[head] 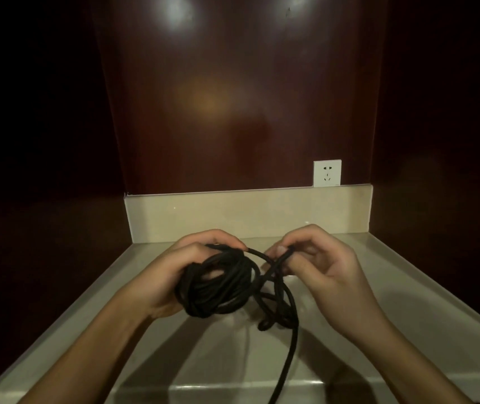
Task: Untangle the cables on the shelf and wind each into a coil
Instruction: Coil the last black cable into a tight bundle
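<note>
Cable [218,284] sits bundled in my left hand [174,269], fingers wrapped round the coil to keep its turns together above the shelf [393,301]. My right hand [317,263] pinches the next loop, probably freeing it from the tangle below.

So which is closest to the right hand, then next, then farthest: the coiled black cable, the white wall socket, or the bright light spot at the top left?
From the right hand, in the head view:
1. Coiled black cable: just left of it, held in the left hand.
2. White wall socket: above, on the back wall.
3. Bright light spot: far up, top left.
</note>
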The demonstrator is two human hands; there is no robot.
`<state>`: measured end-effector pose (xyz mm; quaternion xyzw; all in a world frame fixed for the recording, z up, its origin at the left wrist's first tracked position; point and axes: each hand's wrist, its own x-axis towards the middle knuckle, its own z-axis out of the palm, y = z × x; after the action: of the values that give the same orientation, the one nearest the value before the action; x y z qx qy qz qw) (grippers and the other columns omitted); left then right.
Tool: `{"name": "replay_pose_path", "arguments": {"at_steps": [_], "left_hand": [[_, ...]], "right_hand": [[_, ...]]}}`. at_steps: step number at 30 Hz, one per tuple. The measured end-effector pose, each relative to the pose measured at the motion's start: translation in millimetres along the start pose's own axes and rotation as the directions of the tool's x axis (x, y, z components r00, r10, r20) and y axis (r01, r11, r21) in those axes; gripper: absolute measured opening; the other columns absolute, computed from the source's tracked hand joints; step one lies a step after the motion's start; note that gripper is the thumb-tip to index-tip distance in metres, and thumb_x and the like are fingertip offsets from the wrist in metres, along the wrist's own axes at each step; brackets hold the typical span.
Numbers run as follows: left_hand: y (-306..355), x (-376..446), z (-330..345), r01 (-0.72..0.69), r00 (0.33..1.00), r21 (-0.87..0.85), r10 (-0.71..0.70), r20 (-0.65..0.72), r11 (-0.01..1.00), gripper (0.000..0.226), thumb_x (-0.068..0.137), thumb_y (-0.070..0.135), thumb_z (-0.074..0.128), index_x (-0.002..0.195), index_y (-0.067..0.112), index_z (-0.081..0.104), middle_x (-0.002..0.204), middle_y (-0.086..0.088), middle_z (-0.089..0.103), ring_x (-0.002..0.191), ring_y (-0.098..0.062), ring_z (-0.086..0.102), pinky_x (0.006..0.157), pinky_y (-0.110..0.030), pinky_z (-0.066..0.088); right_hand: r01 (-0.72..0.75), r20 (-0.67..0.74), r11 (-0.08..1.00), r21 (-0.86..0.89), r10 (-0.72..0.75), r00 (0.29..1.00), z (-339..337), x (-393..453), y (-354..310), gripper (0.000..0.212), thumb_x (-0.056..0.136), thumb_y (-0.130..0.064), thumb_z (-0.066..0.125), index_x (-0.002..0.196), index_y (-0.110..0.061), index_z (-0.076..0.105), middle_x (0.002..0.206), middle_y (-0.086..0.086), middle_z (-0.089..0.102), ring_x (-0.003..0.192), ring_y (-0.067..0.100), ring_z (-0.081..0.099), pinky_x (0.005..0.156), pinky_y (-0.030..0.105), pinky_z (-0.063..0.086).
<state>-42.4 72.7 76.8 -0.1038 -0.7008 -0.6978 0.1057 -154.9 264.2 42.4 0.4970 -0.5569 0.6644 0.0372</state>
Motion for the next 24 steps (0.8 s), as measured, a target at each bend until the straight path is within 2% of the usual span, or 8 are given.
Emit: {"name": "replay_pose_path", "arguments": {"at_steps": [2,4,7,11,15,19,21,24], "left_hand": [[1,1,4,0.030,0.999,0.050,-0.028,-0.029,0.998,0.028,0.072,0.014,0.055,0.085,0.018,0.079,0.084,-0.009,0.072,0.076,-0.021,0.071,0.063,-0.025,0.056],[3,1,7,0.032,0.998,0.079,-0.027,-0.064,0.996,0.031,0.074,0.014,0.051,0.084,0.019,0.079,0.085,-0.008,0.072,0.077,-0.020,0.071,0.065,-0.025,0.056],[3,2,8,0.026,0.996,0.049,-0.022,-0.088,0.998,0.030,0.075,0.015,0.051,0.082,0.020,0.079,0.084,-0.008,0.072,0.077,-0.020,0.071,0.065,-0.026,0.057],[5,2,4,0.027,0.987,-0.117,-0.045,-0.156,0.993,0.028,0.084,0.018,0.052,0.080,0.019,0.080,0.086,-0.006,0.073,0.078,-0.020,0.073,0.066,-0.031,0.060],[4,4,5,0.072,0.976,-0.083,-0.087,-0.200,0.994,0.025,0.079,0.021,0.057,0.086,0.021,0.080,0.094,-0.007,0.073,0.084,-0.020,0.071,0.068,-0.028,0.058],[-1,5,12,0.049,0.953,-0.020,-0.053,-0.298,0.999,0.025,0.073,0.020,0.059,0.085,0.023,0.081,0.093,-0.007,0.075,0.085,-0.018,0.071,0.067,-0.024,0.057],[-3,7,17,0.035,0.948,0.059,-0.015,-0.319,0.998,0.022,0.076,0.015,0.062,0.088,0.022,0.080,0.096,-0.008,0.075,0.089,-0.021,0.072,0.070,-0.025,0.057],[-6,9,20,0.033,0.917,0.054,-0.009,-0.398,0.998,0.029,0.091,0.010,0.053,0.090,0.021,0.079,0.096,-0.008,0.076,0.086,-0.020,0.072,0.064,-0.025,0.056]], "right_hand": [[0.060,-0.066,0.967,-0.246,-0.079,0.995,1,0,0,0.009,0.088,-0.020,0.069,0.088,-0.028,0.071,0.088,-0.004,0.064,0.085,0.018,0.063,0.073,0.023,0.050],[0.089,-0.041,0.935,-0.342,-0.109,0.993,0,-3,-2,0.008,0.084,-0.034,0.065,0.088,-0.031,0.071,0.081,-0.004,0.062,0.076,0.018,0.060,0.066,0.029,0.049],[0.098,0.070,0.976,-0.193,-0.086,0.994,2,-10,-7,0.005,0.089,-0.026,0.063,0.091,-0.028,0.067,0.072,0.004,0.060,0.065,0.015,0.059,0.059,0.032,0.050],[0.143,0.185,0.989,-0.028,-0.136,0.973,4,-17,-8,0.006,0.090,-0.020,0.061,0.096,-0.021,0.059,0.095,0.003,0.066,0.092,0.025,0.066,0.081,0.035,0.055],[0.057,0.199,0.995,0.085,-0.073,0.977,7,-22,2,0.013,0.090,-0.019,0.064,0.086,-0.017,0.052,0.100,0.005,0.065,0.095,0.028,0.064,0.078,0.048,0.053],[-0.197,0.084,0.848,0.493,0.179,0.980,21,-21,0,0.024,0.082,-0.024,0.073,0.078,-0.013,0.052,0.099,0.013,0.071,0.094,0.029,0.071,0.075,0.033,0.058],[-0.259,-0.095,0.850,0.458,0.337,0.937,27,-23,-1,0.024,0.088,-0.007,0.068,0.076,-0.007,0.047,0.096,0.021,0.070,0.088,0.030,0.073,0.070,0.028,0.057],[-0.375,-0.090,0.863,0.339,0.426,0.900,30,-22,2,0.032,0.084,0.016,0.060,0.100,-0.011,0.052,0.102,0.011,0.068,0.076,0.023,0.073,0.065,0.025,0.056]]}}
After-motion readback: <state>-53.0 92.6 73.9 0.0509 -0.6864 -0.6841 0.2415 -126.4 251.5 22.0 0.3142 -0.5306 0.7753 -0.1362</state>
